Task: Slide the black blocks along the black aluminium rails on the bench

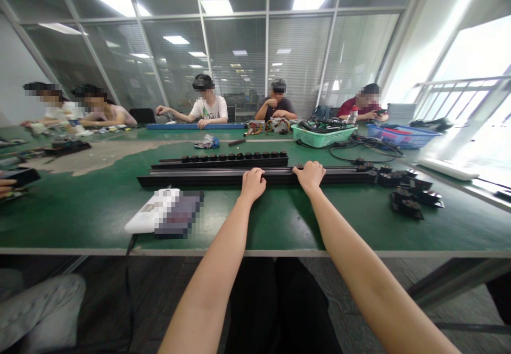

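A long black rail (199, 178) with a groove along its top lies crosswise on the green table. My left hand (253, 183) is closed over the rail near its middle, fingers curled across the top. A short way to the right, my right hand (311, 175) also grips the rail, its thumb pointing inward along the top. A small dark piece shows by that thumb, too unclear to name. Behind the rail lies a second black strip (223, 161) bearing a row of small round black parts. Loose black parts (407, 202) are clustered by the rail's right end.
Left of my arms, a white device (146, 213) lies beside a blurred dark object (179, 215). Farther back are a green basket (323, 137) of cables, a blue basket (403, 137) and a crumpled cloth (206, 141). Several people sit around the table (279, 231).
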`<state>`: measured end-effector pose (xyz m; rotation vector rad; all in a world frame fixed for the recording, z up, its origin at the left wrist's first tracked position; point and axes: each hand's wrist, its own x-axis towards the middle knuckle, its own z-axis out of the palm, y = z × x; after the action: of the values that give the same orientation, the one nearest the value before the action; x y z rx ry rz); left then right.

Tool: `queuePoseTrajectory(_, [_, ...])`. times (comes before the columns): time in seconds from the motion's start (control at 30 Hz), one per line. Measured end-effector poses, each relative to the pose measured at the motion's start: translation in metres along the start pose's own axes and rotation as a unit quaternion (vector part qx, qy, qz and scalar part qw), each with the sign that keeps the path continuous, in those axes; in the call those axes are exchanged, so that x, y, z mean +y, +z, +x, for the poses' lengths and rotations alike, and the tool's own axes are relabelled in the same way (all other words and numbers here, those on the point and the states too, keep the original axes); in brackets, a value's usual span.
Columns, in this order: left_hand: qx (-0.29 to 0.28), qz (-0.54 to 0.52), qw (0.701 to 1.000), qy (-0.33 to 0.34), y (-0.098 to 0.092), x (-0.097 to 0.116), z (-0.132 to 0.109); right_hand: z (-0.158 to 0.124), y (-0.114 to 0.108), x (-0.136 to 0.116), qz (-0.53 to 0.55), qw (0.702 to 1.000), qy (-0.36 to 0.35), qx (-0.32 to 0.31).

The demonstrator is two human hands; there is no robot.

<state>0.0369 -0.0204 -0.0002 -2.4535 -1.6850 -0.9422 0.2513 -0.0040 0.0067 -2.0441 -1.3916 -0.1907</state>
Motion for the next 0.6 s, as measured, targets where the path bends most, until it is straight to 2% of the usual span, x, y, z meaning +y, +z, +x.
queuePoseTrajectory(0.6, [-0.003,0.000,1.000,-0.004,0.0001,0.0008,0.0001,-0.0005,-0.0069,0.0028,-0.010,0.999,0.048,-0.002])
